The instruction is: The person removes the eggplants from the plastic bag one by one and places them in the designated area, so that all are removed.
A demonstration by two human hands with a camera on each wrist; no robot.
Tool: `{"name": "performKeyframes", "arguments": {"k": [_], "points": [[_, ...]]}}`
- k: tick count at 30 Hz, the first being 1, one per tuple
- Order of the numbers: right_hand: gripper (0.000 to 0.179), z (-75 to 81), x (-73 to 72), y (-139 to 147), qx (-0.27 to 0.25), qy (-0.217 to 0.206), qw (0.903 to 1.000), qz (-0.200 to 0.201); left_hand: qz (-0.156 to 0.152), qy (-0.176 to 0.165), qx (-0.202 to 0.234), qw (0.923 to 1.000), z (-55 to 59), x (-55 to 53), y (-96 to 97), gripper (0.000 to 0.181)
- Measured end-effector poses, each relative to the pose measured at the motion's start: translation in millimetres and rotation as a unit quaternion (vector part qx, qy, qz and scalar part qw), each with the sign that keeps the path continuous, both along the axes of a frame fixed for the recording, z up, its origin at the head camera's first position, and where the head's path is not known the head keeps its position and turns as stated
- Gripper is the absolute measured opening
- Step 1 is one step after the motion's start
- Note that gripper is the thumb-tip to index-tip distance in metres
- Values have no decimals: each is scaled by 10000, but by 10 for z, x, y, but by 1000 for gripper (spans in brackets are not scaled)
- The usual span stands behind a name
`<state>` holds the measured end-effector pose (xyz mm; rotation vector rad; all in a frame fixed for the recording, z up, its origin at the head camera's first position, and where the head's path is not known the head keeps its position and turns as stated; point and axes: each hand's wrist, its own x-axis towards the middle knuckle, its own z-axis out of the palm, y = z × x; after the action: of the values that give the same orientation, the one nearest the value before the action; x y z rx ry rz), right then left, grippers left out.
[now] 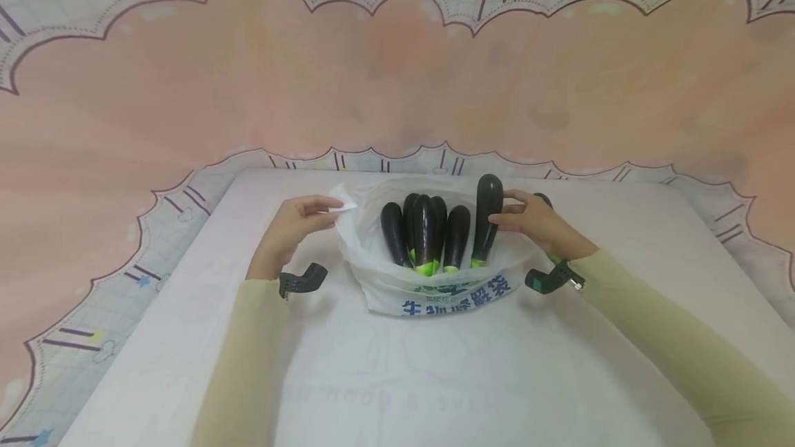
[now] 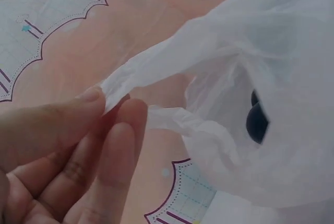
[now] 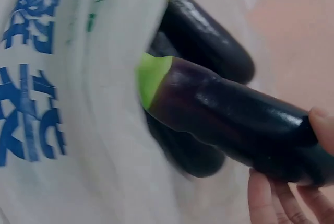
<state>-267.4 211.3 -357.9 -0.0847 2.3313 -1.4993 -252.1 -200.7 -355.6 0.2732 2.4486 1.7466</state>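
White tabletop [image 1: 397,361] runs back to a peach, scallop-edged fabric backdrop [image 1: 397,88] at twelve o'clock. On it sits a blue-lettered plastic bag [image 1: 373,288] holding eggplants [image 1: 425,230]. At the bag's ten o'clock, the left hand [image 1: 292,230] pinches its handle [image 2: 138,70] between thumb and fingers. At two o'clock, the right hand [image 1: 531,218] grips one upright eggplant [image 1: 489,202], green cap [image 3: 154,83] down within the bag.

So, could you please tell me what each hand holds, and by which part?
The left hand pinches the plastic bag by its handle; the right hand grips an eggplant toward its capless end.
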Motion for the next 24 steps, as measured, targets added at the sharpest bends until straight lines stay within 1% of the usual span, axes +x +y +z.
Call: {"name": "performKeyframes", "arguments": {"k": [2, 6, 9, 12, 17, 21, 24], "points": [[82, 33, -7, 31, -79, 55, 9999, -58, 97, 17, 19, 9999, -17, 7, 12, 35], [80, 115, -19, 118, -438, 121, 9989, -135, 247, 113, 50, 9996, -39, 9, 44, 33], [82, 177, -11, 221, -404, 157, 9989, -193, 287, 177, 95, 9994, -38, 13, 81, 31], [82, 229, 2, 336, -260, 247, 9992, -196, 279, 218, 109, 9993, -25, 18, 115, 31], [83, 298, 11, 522, -214, 438, 9987, -120, 306, 255, 95, 9992, -28, 28, 141, 30], [84, 345, 9, 674, 150, 596, 9980, -136, 329, 284, 47, 9990, -17, 37, 143, 30], [82, 363, -7, 775, 187, 614, 9978, -145, 373, 280, 4, 9989, -5, 42, 141, 30]]}}
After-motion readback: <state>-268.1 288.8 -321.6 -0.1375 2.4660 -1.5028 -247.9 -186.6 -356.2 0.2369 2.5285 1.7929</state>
